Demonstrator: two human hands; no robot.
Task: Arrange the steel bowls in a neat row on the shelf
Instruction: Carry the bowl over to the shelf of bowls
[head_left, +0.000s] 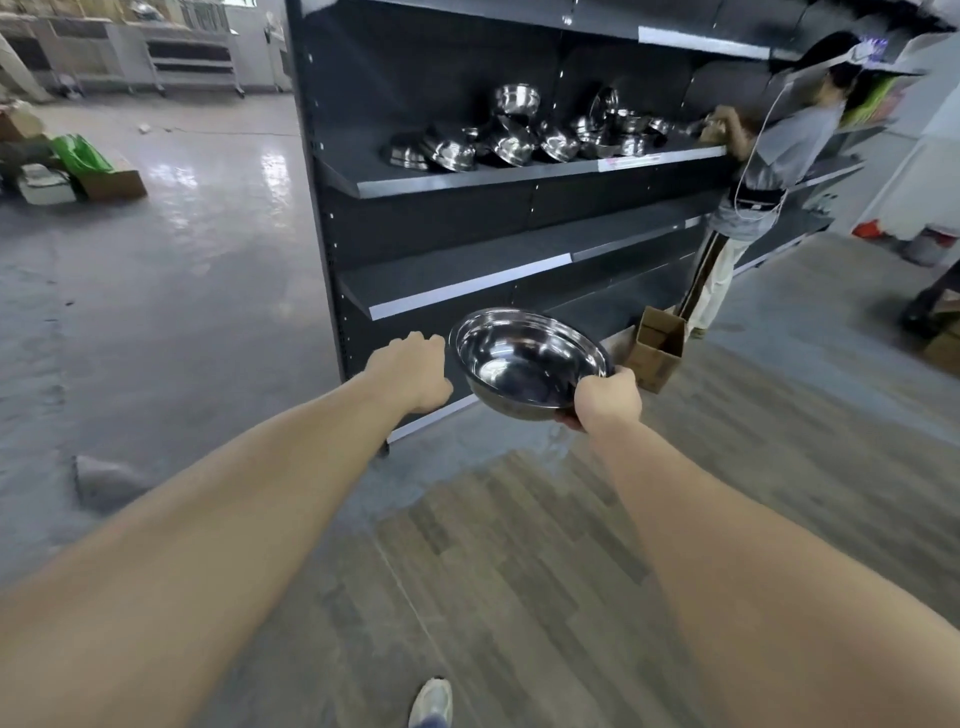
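My right hand (608, 397) grips the near rim of a wide steel bowl (524, 361), held upright at about knee-shelf height in front of the dark shelving unit (467, 179). My left hand (413, 371) hovers just left of the bowl with fingers curled, touching nothing that I can see. On the upper shelf lies a jumbled pile of several steel bowls (511, 137), some upturned, some stacked and leaning. The shelf below it (447, 283) holds nothing.
Another person (769, 171) stands at the shelf's right end, reaching onto it. An open cardboard box (657, 348) sits on the floor by the shelf base. Boxes and a green bag (78, 161) lie at the far left. Wood-look flooring is underfoot.
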